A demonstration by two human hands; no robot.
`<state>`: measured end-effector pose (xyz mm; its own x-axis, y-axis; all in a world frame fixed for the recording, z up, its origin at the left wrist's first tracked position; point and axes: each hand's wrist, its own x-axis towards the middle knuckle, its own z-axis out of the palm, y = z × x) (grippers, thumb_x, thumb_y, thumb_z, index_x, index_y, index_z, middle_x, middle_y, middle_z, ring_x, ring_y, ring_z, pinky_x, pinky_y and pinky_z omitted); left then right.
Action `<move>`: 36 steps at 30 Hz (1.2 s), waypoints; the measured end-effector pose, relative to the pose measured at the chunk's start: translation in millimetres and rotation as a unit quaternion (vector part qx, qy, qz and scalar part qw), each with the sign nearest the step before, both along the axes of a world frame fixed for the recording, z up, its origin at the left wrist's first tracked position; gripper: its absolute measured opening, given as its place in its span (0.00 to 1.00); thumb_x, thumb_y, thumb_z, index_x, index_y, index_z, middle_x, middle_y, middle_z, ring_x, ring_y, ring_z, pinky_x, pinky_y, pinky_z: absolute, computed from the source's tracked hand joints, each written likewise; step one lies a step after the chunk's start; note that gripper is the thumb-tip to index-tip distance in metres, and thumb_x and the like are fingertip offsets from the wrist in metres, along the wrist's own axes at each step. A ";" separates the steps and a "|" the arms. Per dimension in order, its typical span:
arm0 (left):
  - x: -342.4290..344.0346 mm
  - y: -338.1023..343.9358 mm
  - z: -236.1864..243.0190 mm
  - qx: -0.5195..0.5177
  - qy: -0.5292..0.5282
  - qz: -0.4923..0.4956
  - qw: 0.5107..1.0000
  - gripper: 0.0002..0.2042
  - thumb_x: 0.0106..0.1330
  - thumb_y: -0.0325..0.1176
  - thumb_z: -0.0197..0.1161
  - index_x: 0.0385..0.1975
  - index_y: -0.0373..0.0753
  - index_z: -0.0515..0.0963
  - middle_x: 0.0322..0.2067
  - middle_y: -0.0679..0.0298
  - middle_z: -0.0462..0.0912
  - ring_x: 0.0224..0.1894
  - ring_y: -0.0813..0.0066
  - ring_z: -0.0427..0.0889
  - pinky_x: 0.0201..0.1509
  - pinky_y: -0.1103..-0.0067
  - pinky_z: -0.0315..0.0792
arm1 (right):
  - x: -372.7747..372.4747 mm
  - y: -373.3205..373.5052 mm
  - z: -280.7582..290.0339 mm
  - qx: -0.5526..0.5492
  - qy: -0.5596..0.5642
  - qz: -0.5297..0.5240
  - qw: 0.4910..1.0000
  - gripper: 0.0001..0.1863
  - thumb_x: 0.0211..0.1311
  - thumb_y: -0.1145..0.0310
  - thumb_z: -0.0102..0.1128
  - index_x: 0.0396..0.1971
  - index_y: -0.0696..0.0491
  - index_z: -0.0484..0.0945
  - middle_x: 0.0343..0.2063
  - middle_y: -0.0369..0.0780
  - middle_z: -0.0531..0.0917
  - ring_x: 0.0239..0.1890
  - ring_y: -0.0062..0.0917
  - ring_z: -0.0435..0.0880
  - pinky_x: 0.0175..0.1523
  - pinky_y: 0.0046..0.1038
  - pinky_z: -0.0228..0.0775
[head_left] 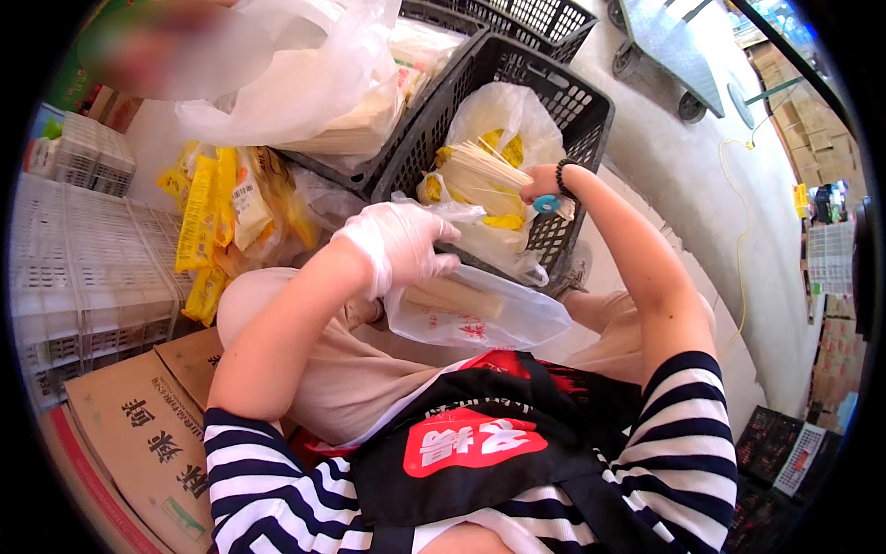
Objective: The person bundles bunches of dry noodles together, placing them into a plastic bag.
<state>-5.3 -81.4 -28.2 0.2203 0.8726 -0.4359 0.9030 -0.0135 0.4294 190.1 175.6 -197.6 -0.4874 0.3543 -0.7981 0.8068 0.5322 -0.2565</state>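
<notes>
My left hand (399, 242), in a thin clear glove, has its fingers closed on the mouth of a clear plastic bag (535, 319) with red print. The bag hangs between my knees, with some pale sticks (452, 297) inside. Over a black crate (591, 115), my bare right hand (544, 185) grips a bundle of thin pale sticks (475, 169). A round turquoise piece (546, 203) shows against that hand, and a dark beaded bracelet circles the wrist. Beneath the bundle, a crumpled clear and yellow bag (517, 106) lies in the crate.
Left of my left hand are yellow packets (208, 212) and white plastic crates (101, 249). A second black crate (434, 74) holds more pale sticks (346, 125) under plastic sheeting. Cardboard boxes (138, 434) stand near my left elbow; a wheeled cart (669, 51) is at the far right.
</notes>
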 end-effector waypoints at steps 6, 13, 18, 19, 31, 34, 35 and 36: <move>-3.6 41.4 -15.2 -0.102 -0.385 0.225 0.889 0.15 0.61 0.42 0.61 0.40 0.38 0.79 0.26 0.65 0.80 0.25 0.80 0.78 0.29 0.84 0.73 | 30.2 -31.4 122.8 -0.242 0.228 -0.310 0.891 0.06 0.55 0.70 0.57 0.29 0.55 0.72 0.21 0.33 0.75 0.21 0.16 0.75 0.26 0.20 0.72; 5.8 83.0 -29.5 -0.107 -0.638 0.217 0.731 0.29 0.64 0.51 0.54 0.61 0.41 0.61 0.56 0.60 0.70 0.54 0.69 0.72 0.57 0.72 0.66 | 12.6 -81.1 165.6 -0.349 0.430 -0.332 0.763 0.06 0.58 0.70 0.55 0.33 0.54 0.73 0.23 0.33 0.75 0.23 0.17 0.74 0.28 0.21 0.69; 19.9 111.3 -14.3 -0.076 -0.786 0.201 0.580 0.28 0.64 0.48 0.55 0.59 0.40 0.62 0.50 0.62 0.73 0.52 0.69 0.73 0.57 0.70 0.67 | -5.5 -97.3 161.5 -0.419 0.446 -0.291 0.736 0.08 0.60 0.69 0.54 0.39 0.53 0.70 0.26 0.31 0.72 0.25 0.15 0.72 0.32 0.20 0.68; 19.7 115.5 -16.0 -0.060 -0.782 0.221 0.580 0.28 0.63 0.47 0.56 0.59 0.39 0.62 0.48 0.63 0.74 0.51 0.70 0.74 0.56 0.70 0.68 | -10.6 -97.2 159.0 -0.427 0.444 -0.294 0.731 0.09 0.60 0.69 0.54 0.39 0.53 0.69 0.26 0.31 0.71 0.26 0.15 0.72 0.32 0.20 0.69; 7.6 149.0 37.6 0.143 -0.724 0.334 0.586 0.08 0.61 0.34 0.59 0.23 0.42 0.69 0.18 0.68 0.71 0.22 0.76 0.74 0.38 0.73 0.76 | -29.9 -75.3 133.1 -0.624 0.479 -0.379 0.487 0.38 0.63 0.38 0.36 0.54 0.61 0.64 0.46 0.46 0.76 0.47 0.33 0.77 0.54 0.32 0.68; 16.0 137.1 71.6 0.269 -0.692 0.289 0.604 0.06 0.60 0.33 0.58 0.25 0.40 0.72 0.18 0.68 0.72 0.23 0.79 0.73 0.38 0.78 0.75 | -36.6 -79.8 117.6 -0.623 0.514 -0.478 0.346 0.33 0.66 0.46 0.35 0.56 0.61 0.63 0.52 0.48 0.72 0.53 0.37 0.72 0.59 0.35 0.65; 22.1 132.7 79.5 0.295 -0.677 0.295 0.606 0.05 0.57 0.32 0.60 0.26 0.39 0.73 0.20 0.68 0.74 0.22 0.80 0.72 0.36 0.80 0.74 | -40.3 -83.4 113.7 -0.604 0.531 -0.512 0.302 0.31 0.67 0.49 0.35 0.55 0.60 0.64 0.52 0.48 0.71 0.53 0.38 0.72 0.57 0.35 0.66; 27.1 130.6 81.8 0.306 -0.642 0.291 0.640 0.05 0.57 0.31 0.61 0.26 0.39 0.74 0.20 0.68 0.74 0.23 0.81 0.73 0.35 0.80 0.73 | -43.0 -84.0 115.6 -0.611 0.552 -0.499 0.271 0.28 0.67 0.52 0.35 0.56 0.59 0.65 0.52 0.48 0.71 0.54 0.37 0.71 0.58 0.36 0.65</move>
<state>21.8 49.2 53.5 -0.3866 0.8904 0.2405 -0.2611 -0.3557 0.8974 147.1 91.6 -82.1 -0.8160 0.5489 -0.1810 -0.5338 -0.8358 -0.1282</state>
